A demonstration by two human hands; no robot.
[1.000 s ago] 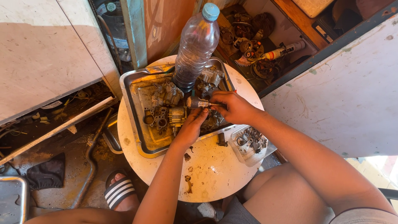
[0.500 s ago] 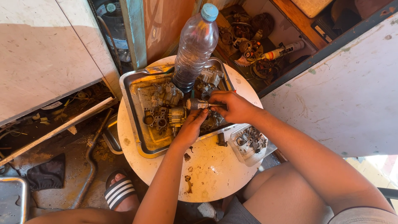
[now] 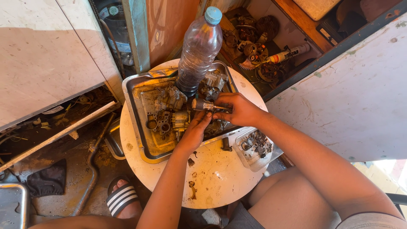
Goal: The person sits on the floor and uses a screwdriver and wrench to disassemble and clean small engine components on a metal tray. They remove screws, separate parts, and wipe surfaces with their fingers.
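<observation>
Pinched between right hand (image 3: 239, 111) and left hand (image 3: 196, 129), the small metal part (image 3: 203, 104) is judged rigid, oily-slick; best gripped mid-body.

Warm daylight falls on my round tabletop (image 3: 220, 178), bright enough that its pale top nearly washes out near the middle. The metal tray (image 3: 136, 91) throws back soft glare along its rim, and the plastic bottle (image 3: 199, 48) shines down one side. Under the white panels on my left the floor sits in deep shadow. The far lower right corner is blown out. My view bends outward at the edges; focus stays sharp on my hands.
</observation>
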